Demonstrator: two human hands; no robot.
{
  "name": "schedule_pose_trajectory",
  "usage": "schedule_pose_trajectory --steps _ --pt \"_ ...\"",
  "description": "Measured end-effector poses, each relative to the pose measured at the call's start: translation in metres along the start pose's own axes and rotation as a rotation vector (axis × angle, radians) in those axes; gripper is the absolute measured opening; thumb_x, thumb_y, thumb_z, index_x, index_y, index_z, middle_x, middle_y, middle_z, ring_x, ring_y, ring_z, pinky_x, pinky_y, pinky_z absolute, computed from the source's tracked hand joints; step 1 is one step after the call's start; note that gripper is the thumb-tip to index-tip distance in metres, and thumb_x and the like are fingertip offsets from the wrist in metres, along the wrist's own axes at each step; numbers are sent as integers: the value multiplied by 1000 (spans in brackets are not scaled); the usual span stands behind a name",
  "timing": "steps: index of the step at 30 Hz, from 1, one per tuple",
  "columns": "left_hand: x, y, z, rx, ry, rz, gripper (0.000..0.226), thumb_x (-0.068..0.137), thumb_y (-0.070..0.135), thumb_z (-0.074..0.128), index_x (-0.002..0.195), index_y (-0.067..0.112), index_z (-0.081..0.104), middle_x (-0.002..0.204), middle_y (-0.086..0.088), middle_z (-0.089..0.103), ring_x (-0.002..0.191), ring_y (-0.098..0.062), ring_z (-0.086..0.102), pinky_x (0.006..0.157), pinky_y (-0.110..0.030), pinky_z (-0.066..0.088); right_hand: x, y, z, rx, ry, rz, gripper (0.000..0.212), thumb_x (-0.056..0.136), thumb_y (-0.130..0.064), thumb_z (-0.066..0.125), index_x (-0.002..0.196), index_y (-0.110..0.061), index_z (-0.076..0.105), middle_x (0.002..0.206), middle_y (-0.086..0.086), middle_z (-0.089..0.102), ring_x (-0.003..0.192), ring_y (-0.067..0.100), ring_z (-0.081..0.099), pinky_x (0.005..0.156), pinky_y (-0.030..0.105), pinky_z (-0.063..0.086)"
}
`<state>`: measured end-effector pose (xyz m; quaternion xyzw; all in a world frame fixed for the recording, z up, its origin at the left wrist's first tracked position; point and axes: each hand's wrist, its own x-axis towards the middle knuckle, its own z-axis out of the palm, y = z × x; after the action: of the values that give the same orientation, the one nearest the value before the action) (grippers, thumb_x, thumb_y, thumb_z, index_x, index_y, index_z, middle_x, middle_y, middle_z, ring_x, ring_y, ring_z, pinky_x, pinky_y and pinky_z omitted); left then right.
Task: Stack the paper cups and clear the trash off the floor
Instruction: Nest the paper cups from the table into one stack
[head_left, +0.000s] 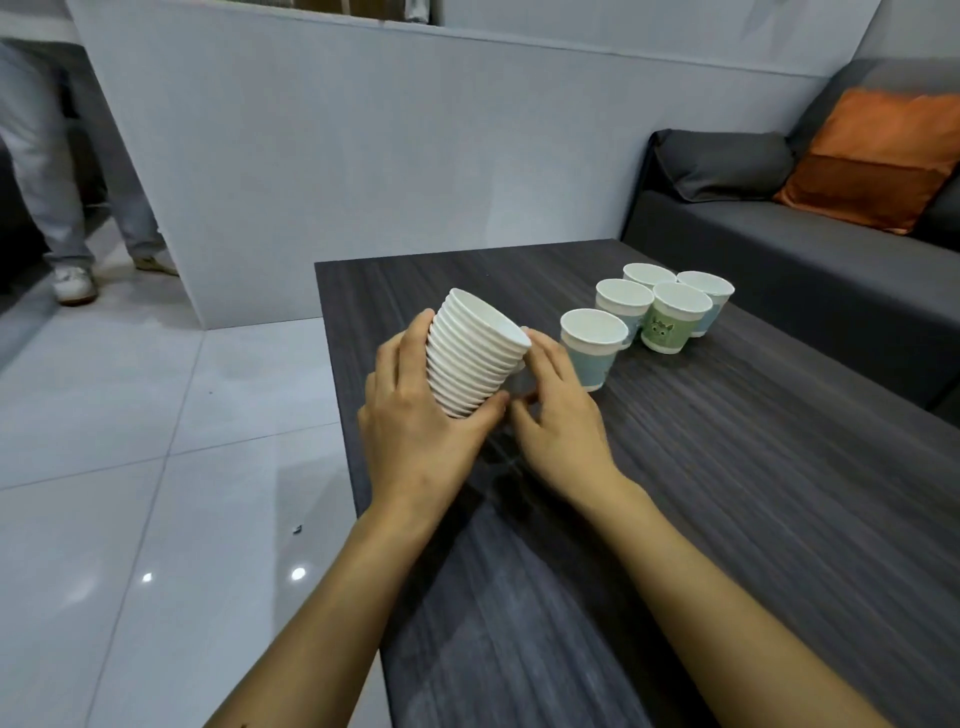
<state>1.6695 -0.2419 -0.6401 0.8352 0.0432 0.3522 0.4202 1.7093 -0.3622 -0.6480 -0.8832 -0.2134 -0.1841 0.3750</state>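
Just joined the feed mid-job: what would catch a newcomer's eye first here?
A tilted stack of nested cups, gripped by the left hand with the right hand close beside, over the dark table. Five loose cups stand upright farther right. An orange cushion lies on the grey sofa.

A dark wood-grain counter (727, 467) fills the right half, its far corner just beside a grey sofa (779, 270). On the sofa, an orange cushion (878, 156) leans in the corner, with a grey cushion (722, 161) just to its left. A white partition (363, 156) stands behind. Far left, a person's legs (52, 182) in pale trousers and white shoes (75, 283) stand on glossy floor tiles (130, 415).
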Motion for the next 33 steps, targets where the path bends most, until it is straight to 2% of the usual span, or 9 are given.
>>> schedule_pose_trajectory --steps 2,5,9,13,16,20,26,30,33 --pt "-1 -7 -2 21 -5 -8 87 62 34 80 136 23 36 129 0 47 113 -23 50 92 -48 47 5 -2 4 -77 -90 10 56 84 -10 53 137 -23 37 142 -10 35 110 20 53 86 35 48" --pt "0 -10 -4 36 -8 -11 88 62 38 77 137 22 34 130 -1 46 113 -24 50 91 -48 46 9 0 8 -134 -77 26 31 88 -14 53 120 -13 53 123 3 50 102 25 55 85 42 47" --pt "0 -7 -7 37 -34 -8 88 57 44 64 136 26 32 126 1 46 110 -24 51 88 -48 47 8 -1 6 -12 244 106 13 91 -13 53 91 -4 63 91 11 59 81 22 53 73 27 40" --pt "-2 -7 -7 45 -60 42 85 56 53 64 133 31 35 123 3 48 106 -22 55 86 -44 48 12 -15 -17 244 518 106 11 90 -22 49 87 -16 57 86 6 56 76 15 51 66 15 39" --pt "-3 -8 -4 64 -64 114 82 55 62 59 127 33 36 119 2 53 102 -23 58 81 -45 52 13 -31 -26 343 599 18 9 90 -31 44 84 -26 48 85 9 56 77 21 54 69 30 46" --pt "-2 -10 -4 64 -35 107 81 56 66 57 127 33 34 119 1 54 99 -23 58 77 -45 53 9 -39 -24 331 531 -24 13 88 -37 38 76 -37 42 73 -11 48 70 8 46 64 29 39" --pt "-1 -10 -4 68 -26 123 83 58 66 57 129 26 39 120 0 55 98 -22 59 75 -44 53 2 -32 -13 358 400 -21 15 84 -36 39 74 -31 49 71 -17 49 70 -1 46 68 19 37" --pt "0 -4 6 2 -31 62 83 57 66 58 129 27 42 120 3 54 99 -21 59 79 -46 52 -6 -27 -5 363 284 -68 25 86 -35 37 96 -29 58 88 -19 51 87 -10 50 80 8 39" --pt "-1 9 20 -46 -53 53 84 58 64 65 130 26 42 121 5 53 103 -18 57 81 -47 51 -9 -17 -15 392 343 -3 36 88 -40 30 114 -34 53 107 -21 46 103 -2 49 91 31 47"
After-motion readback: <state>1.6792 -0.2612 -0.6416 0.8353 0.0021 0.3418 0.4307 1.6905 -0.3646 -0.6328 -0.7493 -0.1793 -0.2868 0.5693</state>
